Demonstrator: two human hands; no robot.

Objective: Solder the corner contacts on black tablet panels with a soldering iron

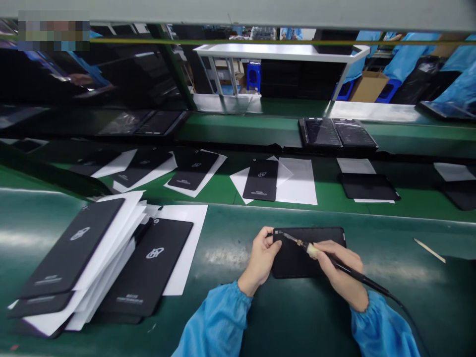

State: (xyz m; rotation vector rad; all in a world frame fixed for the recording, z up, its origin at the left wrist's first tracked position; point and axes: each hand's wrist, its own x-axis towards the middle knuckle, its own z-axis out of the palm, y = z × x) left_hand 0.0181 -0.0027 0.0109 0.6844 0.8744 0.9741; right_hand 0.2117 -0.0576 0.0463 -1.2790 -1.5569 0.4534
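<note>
A black tablet back cover (301,260) lies on the green bench in front of me, its inner side up. My left hand (262,255) grips its upper left corner between thumb and fingers. In my right hand (342,270) is a soldering iron (309,249), held like a pen, its cable trailing off to the lower right. The iron's tip is at the cover's upper left corner, close to my left thumb; whether it touches the cover I cannot tell.
Stacked black covers (80,238) with white sheets between them stand at left. More covers on paper (262,178) line the green belt behind. A thin wooden stick (429,250) lies at right. Two dark screens (337,133) sit farther back. People in blue work beyond.
</note>
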